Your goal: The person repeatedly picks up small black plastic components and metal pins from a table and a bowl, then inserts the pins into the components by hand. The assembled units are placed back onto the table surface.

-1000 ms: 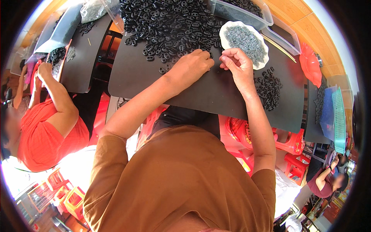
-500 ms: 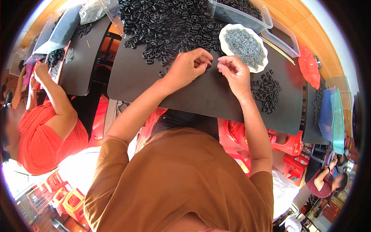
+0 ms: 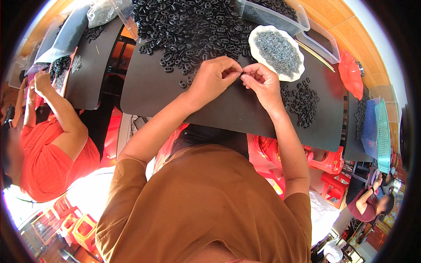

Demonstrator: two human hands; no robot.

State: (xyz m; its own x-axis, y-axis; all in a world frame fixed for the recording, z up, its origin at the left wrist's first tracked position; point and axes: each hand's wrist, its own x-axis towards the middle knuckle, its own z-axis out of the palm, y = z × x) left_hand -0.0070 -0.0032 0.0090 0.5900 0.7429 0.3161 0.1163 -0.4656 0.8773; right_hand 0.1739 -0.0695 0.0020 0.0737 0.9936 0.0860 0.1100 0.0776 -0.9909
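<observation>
Above the dark table [image 3: 215, 115], my left hand [image 3: 214, 79] pinches a small black part [image 3: 243, 73] between thumb and forefinger. My right hand [image 3: 265, 83] meets it there with fingertips pressed together; whatever they grip is too small to make out. Beyond my hands spreads a big heap of black oval pieces with two holes [image 3: 188, 37]. A white scalloped bowl [image 3: 300, 73] beyond my right hand is full of small, greyish clear pieces [image 3: 276, 50]. Right of my right wrist lies a smaller pile of black pieces [image 3: 302, 107].
Clear plastic bins [image 3: 274, 17] stand along the far edge, near a thin yellowish stick [image 3: 318, 57]. A red scalloped dish [image 3: 350, 74] and a teal basket [image 3: 383, 136] are at the right. A person in red [image 3: 57, 153] works at another table on the left.
My right hand has moved left, so its fingertips now meet those of my left hand at the small black part. My left hand has barely shifted.
</observation>
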